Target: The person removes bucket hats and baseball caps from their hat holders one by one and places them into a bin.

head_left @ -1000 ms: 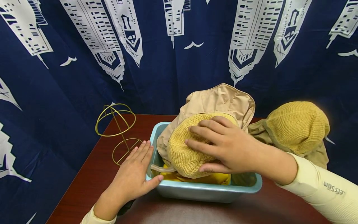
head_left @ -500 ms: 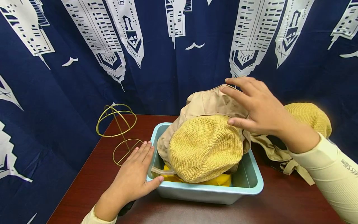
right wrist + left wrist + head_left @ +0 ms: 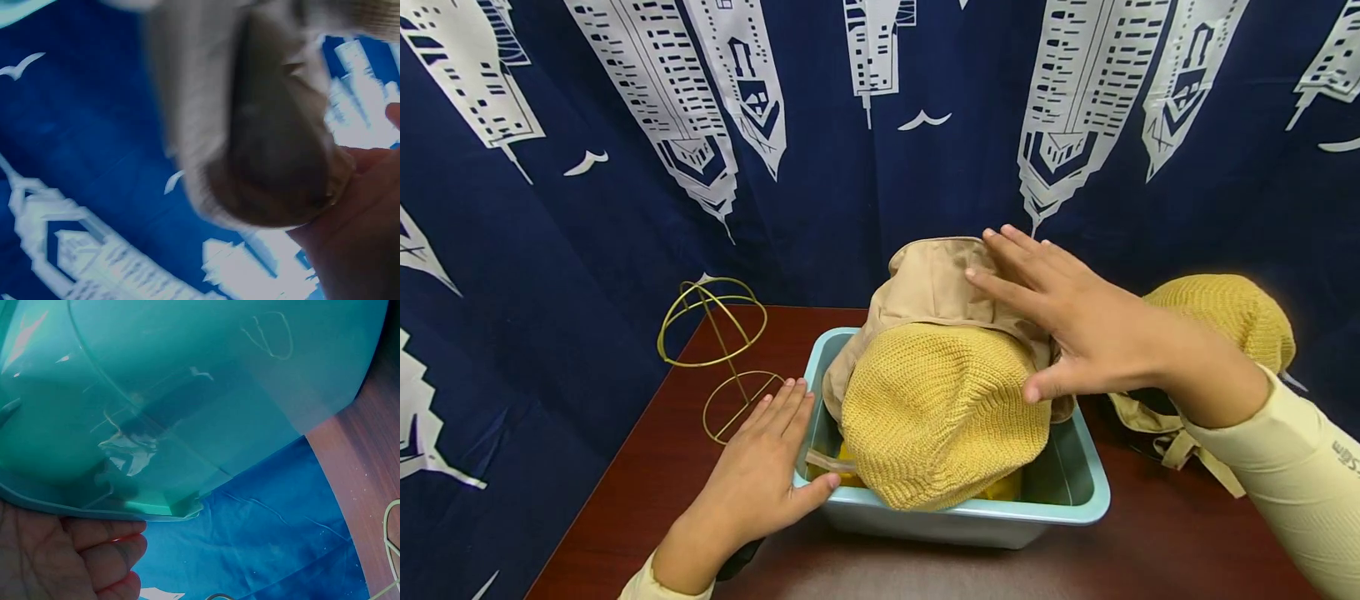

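Note:
A sun hat with a yellow knitted crown [image 3: 947, 408] and a wide beige brim [image 3: 925, 283] lies in a light blue plastic tub [image 3: 1052, 512]. Its crown faces up and bulges over the tub's front rim, while the brim stands up at the back. My right hand [image 3: 1086, 325] lies with outstretched fingers against the back right of the brim; the right wrist view shows the brim [image 3: 206, 137] blurred beside the palm. My left hand [image 3: 756, 471] rests on the tub's left rim, fingers straight. In the left wrist view, those fingers [image 3: 112, 562] lie along the tub wall [image 3: 187, 381].
Yellow fabric [image 3: 1003, 485] shows under the hat inside the tub. A gold wire hat stand [image 3: 718, 358] stands at the left. Another yellow knit hat [image 3: 1232, 321] sits at the right, partly behind my right arm. A navy curtain [image 3: 865, 208] hangs behind the dark red table [image 3: 647, 450].
My right hand has left the crown and moved right and back onto the brim. The brim's raised back has come down and forward, and the crown has shifted toward me. My left hand has stayed put.

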### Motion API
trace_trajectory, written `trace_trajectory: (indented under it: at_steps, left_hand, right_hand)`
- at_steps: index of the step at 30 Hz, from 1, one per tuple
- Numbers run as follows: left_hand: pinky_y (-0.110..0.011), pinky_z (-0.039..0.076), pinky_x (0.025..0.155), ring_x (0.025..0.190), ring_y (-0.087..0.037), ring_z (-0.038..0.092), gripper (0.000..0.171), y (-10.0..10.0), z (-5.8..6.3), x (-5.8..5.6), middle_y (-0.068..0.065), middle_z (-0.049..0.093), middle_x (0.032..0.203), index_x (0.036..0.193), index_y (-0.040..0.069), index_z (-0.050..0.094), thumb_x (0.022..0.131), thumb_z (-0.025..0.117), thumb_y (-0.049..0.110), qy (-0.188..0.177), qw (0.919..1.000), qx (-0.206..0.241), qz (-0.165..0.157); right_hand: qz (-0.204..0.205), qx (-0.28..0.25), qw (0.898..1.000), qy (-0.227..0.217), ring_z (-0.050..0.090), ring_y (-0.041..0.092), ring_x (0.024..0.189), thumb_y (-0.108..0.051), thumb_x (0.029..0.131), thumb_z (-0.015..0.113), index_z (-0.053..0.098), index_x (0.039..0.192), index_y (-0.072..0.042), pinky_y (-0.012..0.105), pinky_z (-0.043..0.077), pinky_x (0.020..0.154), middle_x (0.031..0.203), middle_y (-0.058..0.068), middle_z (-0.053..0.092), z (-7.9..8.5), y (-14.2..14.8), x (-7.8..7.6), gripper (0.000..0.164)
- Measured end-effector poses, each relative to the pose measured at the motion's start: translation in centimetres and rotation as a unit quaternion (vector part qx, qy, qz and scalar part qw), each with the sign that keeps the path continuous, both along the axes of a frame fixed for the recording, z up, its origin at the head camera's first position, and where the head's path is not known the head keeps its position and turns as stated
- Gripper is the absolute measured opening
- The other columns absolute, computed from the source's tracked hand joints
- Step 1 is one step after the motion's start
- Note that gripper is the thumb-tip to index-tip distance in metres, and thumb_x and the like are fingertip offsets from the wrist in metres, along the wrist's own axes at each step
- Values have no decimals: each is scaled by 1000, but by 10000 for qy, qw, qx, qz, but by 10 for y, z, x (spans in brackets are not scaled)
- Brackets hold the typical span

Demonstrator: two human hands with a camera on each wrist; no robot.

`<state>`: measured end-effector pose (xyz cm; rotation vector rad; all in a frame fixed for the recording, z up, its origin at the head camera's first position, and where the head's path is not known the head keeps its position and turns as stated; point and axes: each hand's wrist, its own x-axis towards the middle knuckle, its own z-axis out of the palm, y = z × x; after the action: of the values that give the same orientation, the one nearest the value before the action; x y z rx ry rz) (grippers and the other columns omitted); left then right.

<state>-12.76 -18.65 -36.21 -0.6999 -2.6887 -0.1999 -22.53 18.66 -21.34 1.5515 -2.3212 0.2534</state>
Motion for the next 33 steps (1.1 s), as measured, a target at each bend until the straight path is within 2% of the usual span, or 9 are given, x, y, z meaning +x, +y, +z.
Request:
trace_trajectory:
  at_steps: [2,6,12,14,19,26,33]
  left_hand:
    - [-49,26,116,145,-32,30,91,1,0,0,-21,40,152,144,-6,46,87,58,64,3,10000,19,-2]
    - [-49,26,116,146,-31,29,93,0,0,-1,-20,41,151,144,-6,45,87,56,66,-21,10000,70,29]
    - [-48,28,115,144,-32,32,93,-1,-3,-2,-21,41,151,144,-7,46,87,55,66,35,9999,89,-31]
    - [-48,29,115,144,-33,33,92,-2,-3,-3,-22,41,151,143,-7,46,86,56,65,56,9999,108,-65]
    - [-48,29,115,144,-32,31,94,-3,-3,-4,-22,40,152,144,-7,45,87,55,66,87,9998,146,-82]
    - [-48,28,115,145,-31,29,97,-3,-3,-4,-22,36,154,149,-6,37,88,51,68,73,9998,163,-89]
    - [-47,26,116,146,-31,29,93,-5,-4,-4,-23,38,153,145,-7,44,89,52,66,57,9999,134,-89]
  right_hand:
    - [-14,206,9997,131,0,38,150,-88,78,41,27,158,-16,60,2,117,165,17,8,-1,-9,12,109]
    - [14,626,9967,518,1,37,151,-92,73,38,29,158,-16,64,7,115,165,15,6,-10,-30,30,114]
    - [437,1031,9922,551,3,36,151,-91,68,52,27,158,-19,64,13,114,166,13,4,-30,-54,36,119]
    - [645,1065,9907,555,4,38,150,-90,66,56,28,158,-19,64,14,114,165,15,6,-35,-61,36,120]
    - [927,1193,9863,665,7,42,149,-92,65,54,29,158,-22,64,12,115,165,15,10,-44,-77,31,119]
    - [849,1487,9834,603,2,37,151,-92,69,48,28,158,-22,64,11,115,166,11,6,-56,-92,15,116]
    - [583,1821,9804,466,6,33,151,-84,83,39,26,159,-23,63,18,114,166,6,7,-70,-97,-4,98]
